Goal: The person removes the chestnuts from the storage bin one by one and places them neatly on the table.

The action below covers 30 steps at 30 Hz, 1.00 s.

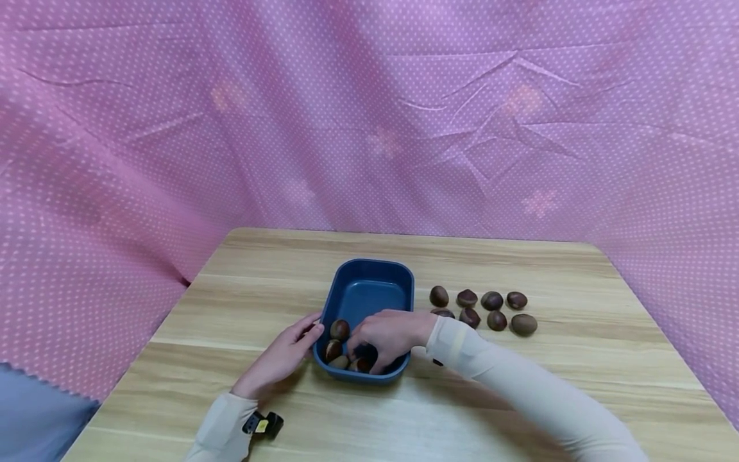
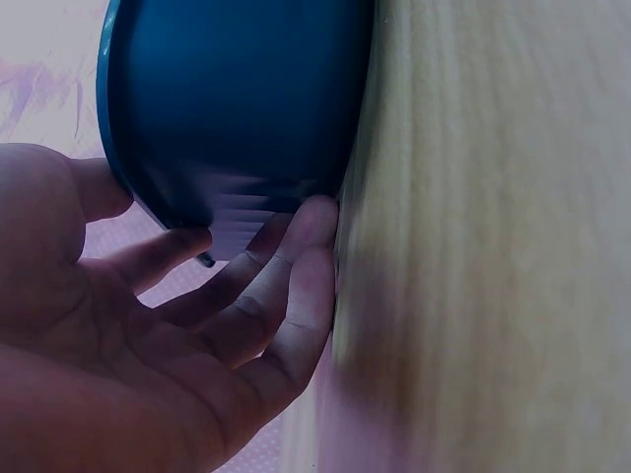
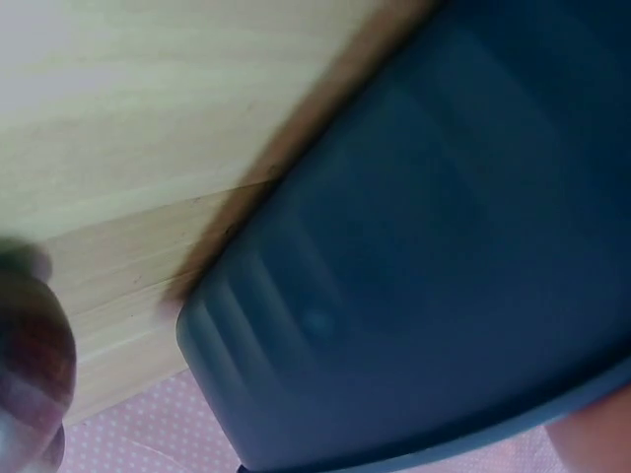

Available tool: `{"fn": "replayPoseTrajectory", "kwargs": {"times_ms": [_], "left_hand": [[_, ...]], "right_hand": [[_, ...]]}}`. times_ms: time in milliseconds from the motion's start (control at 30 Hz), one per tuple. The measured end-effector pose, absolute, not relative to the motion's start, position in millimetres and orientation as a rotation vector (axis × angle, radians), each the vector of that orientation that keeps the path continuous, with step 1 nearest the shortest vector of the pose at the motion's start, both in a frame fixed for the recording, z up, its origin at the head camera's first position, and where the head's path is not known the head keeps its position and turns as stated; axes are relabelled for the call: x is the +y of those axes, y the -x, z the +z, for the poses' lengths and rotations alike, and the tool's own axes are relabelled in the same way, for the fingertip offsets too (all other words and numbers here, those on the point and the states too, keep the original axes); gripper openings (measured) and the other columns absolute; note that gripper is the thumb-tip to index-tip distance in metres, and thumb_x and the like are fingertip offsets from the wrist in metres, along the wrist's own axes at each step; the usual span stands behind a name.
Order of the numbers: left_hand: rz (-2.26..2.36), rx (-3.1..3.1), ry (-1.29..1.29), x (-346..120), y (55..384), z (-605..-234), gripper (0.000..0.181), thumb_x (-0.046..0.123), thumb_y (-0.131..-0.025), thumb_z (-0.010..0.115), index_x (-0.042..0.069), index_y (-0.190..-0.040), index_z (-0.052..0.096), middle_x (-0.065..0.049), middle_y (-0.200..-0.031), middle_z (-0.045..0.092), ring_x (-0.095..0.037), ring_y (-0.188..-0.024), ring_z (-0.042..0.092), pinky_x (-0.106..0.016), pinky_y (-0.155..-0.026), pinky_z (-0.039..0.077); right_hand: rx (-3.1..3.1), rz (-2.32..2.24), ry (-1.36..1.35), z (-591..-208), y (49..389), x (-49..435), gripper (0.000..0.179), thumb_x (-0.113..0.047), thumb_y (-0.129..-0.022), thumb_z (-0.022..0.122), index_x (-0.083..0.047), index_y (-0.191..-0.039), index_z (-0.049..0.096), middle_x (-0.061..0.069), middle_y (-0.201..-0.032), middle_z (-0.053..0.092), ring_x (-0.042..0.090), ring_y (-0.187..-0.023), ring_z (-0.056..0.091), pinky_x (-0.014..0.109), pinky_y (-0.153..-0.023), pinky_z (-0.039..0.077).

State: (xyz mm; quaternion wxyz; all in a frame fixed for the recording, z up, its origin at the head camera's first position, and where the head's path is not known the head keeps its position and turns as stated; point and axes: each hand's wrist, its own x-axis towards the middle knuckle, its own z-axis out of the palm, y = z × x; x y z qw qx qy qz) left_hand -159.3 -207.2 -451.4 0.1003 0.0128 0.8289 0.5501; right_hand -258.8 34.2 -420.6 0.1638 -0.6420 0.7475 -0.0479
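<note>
A deep blue rectangular container (image 1: pixel 375 296) stands on the table, with several chestnuts (image 1: pixel 339 330) gathered at its near end. My left hand (image 1: pixel 281 354) rests against its left side; in the left wrist view the thumb is at the rim and the relaxed fingers (image 2: pixel 311 281) touch the outer wall. From the right, my right hand (image 1: pixel 390 332) reaches over the wall and down inside, fingers bent among the chestnuts. One chestnut (image 1: pixel 362 365) shows beside the right thumb; I cannot tell whether the fingers hold one. The right wrist view shows mostly the container's outer wall (image 3: pixel 414 256).
Two rows of chestnuts (image 1: pixel 492 300) lie on the wooden table (image 1: pixel 277 276) right of the container, partly overlapped by the right wrist. Pink dotted cloth (image 1: pixel 369 128) hangs behind the table and at both sides.
</note>
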Motion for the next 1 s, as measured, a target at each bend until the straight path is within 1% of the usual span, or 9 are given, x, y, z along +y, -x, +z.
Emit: {"fn": "replayPoseTrajectory", "kwargs": {"times_ms": [100,200,333,433,533,633,833,900,1000], "left_hand": [[1.618,2.460,-0.038,-207.1,158.7,-451.6,0.051,0.039,-0.110,0.045,0.017,-0.157,0.043,-0.015,-0.152,0.051,-0.027,-0.125,0.060,-0.042,-0.098,0.055],[1.597,2.478,-0.032,-207.1,158.0,-451.6,0.050,0.039,-0.110,0.045,0.019,-0.156,0.043,-0.014,-0.151,0.052,-0.027,-0.125,0.060,-0.041,-0.097,0.056],[1.578,2.492,-0.019,-207.2,158.0,-451.9,0.051,0.041,-0.110,0.044,0.019,-0.156,0.043,-0.014,-0.151,0.053,-0.025,-0.122,0.061,-0.043,-0.097,0.055],[1.585,2.482,0.004,-207.1,158.6,-452.5,0.051,0.042,-0.110,0.045,0.021,-0.156,0.044,-0.012,-0.152,0.051,-0.024,-0.121,0.062,-0.045,-0.101,0.053],[1.592,2.475,0.014,-206.3,159.5,-453.0,0.051,0.042,-0.109,0.046,0.022,-0.156,0.044,-0.010,-0.154,0.050,-0.024,-0.124,0.061,-0.046,-0.103,0.052],[1.583,2.480,-0.009,-205.6,160.0,-453.0,0.052,0.043,-0.109,0.046,0.021,-0.156,0.044,-0.010,-0.156,0.048,-0.026,-0.128,0.059,-0.046,-0.104,0.052],[1.579,2.481,0.011,-204.7,158.8,-451.0,0.054,0.044,-0.109,0.045,0.019,-0.157,0.042,-0.014,-0.157,0.046,-0.028,-0.128,0.058,-0.048,-0.104,0.051],[1.575,2.483,0.009,-204.6,158.7,-450.6,0.053,0.043,-0.110,0.044,0.019,-0.157,0.042,-0.014,-0.157,0.045,-0.028,-0.129,0.058,-0.047,-0.104,0.052],[1.571,2.489,0.013,-203.7,158.4,-450.2,0.051,0.041,-0.110,0.044,0.019,-0.157,0.043,-0.013,-0.157,0.046,-0.029,-0.130,0.057,-0.046,-0.102,0.053]], "right_hand": [[2.131,-0.135,1.824,-420.6,259.5,34.7,0.033,-0.043,-0.089,0.080,-0.033,-0.119,0.070,-0.022,-0.115,0.066,-0.001,-0.099,0.058,0.020,-0.087,0.050],[2.135,-0.146,1.815,-419.0,260.5,37.1,0.036,-0.044,-0.090,0.079,-0.033,-0.122,0.069,-0.020,-0.122,0.066,0.000,-0.106,0.058,0.024,-0.092,0.051],[2.171,-0.180,1.804,-413.1,263.0,45.0,0.037,-0.046,-0.089,0.079,-0.034,-0.123,0.069,-0.019,-0.126,0.065,0.002,-0.111,0.059,0.028,-0.095,0.052],[2.195,-0.214,1.806,-406.7,266.1,53.0,0.036,-0.047,-0.089,0.078,-0.033,-0.121,0.069,-0.019,-0.122,0.066,0.002,-0.106,0.059,0.027,-0.091,0.053],[2.212,-0.258,1.798,-399.8,268.7,62.0,0.035,-0.047,-0.089,0.078,-0.031,-0.118,0.069,-0.018,-0.116,0.067,0.006,-0.100,0.061,0.024,-0.086,0.052],[2.247,-0.289,1.771,-392.8,269.7,72.6,0.034,-0.045,-0.089,0.078,-0.029,-0.117,0.069,-0.017,-0.114,0.067,0.009,-0.097,0.062,0.024,-0.083,0.051],[2.349,-0.332,1.718,-386.3,273.1,94.7,0.034,-0.045,-0.088,0.078,-0.027,-0.116,0.069,-0.014,-0.114,0.068,0.014,-0.094,0.064,0.025,-0.081,0.052],[2.374,-0.339,1.707,-385.5,274.4,102.1,0.035,-0.045,-0.088,0.078,-0.026,-0.116,0.069,-0.013,-0.114,0.068,0.013,-0.094,0.064,0.026,-0.082,0.052],[2.397,-0.366,1.676,-384.5,275.9,112.2,0.036,-0.047,-0.089,0.077,-0.025,-0.117,0.070,-0.011,-0.116,0.069,0.010,-0.098,0.064,0.028,-0.087,0.054]]}}
